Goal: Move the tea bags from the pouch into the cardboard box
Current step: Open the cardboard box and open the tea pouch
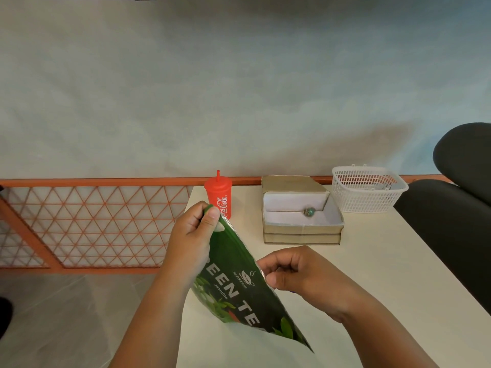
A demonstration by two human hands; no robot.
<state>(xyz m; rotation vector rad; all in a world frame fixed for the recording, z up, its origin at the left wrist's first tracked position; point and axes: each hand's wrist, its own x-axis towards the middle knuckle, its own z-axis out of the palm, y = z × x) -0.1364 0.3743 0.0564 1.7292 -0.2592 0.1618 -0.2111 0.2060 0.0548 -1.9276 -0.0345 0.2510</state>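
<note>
While the head view looks down over the worktop (372, 274), I see the green tea pouch (233, 288) held tilted in front of the cardboard box (303, 231) and to its left, apart from it. The left grip (191, 235) is grasping the pouch's upper corner, thumb pressed over the edge. The right grip (297, 274) pinches the pouch's rim lower down, directly in front of the box. The box stands open, and a small greenish round thing (309, 211) lies inside; I cannot tell what it is. A red cup (219, 197) with a straw stands just left of the box, a white basket (369, 189) just right of it, and a dark chair (465, 208) farther right.
</note>
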